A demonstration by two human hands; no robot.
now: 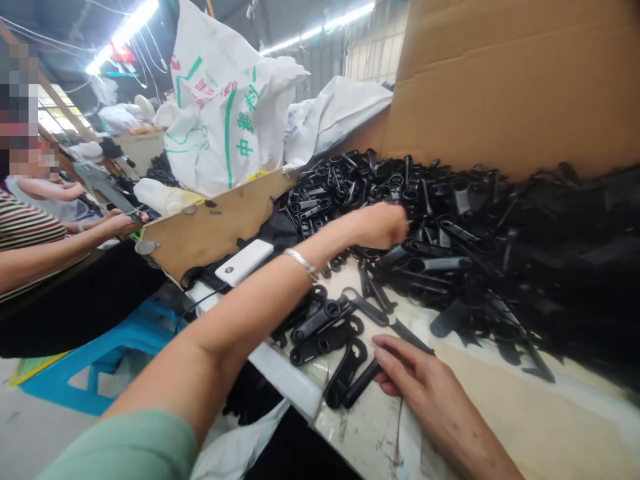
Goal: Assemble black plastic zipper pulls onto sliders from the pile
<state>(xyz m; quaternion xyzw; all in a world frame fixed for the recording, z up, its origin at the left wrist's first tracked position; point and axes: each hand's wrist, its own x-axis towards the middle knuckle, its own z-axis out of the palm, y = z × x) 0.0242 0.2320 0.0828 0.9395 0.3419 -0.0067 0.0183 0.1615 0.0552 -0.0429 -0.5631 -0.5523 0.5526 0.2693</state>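
My left hand [384, 225] reaches across the table over a large heap of black plastic handle-shaped parts [460, 197]. Its fingers are curled closed, and whatever may be inside them is hidden. Low in the view, my right hand [425, 377] pinches one black handle-shaped part [364, 381] between thumb and fingers. Close by on the left lies a smaller cluster of similar parts [320, 337], several with a ring at one end. A loose part [370, 310] rests between this cluster and the heap.
A white power bank [245, 262] with a cable lies by the wooden side board [215, 227]. Cardboard [510, 80] rises behind the heap, and a white woven sack [225, 113] stands at the back. To the left, a person in a striped top [30, 223] works near a blue stool [95, 360].
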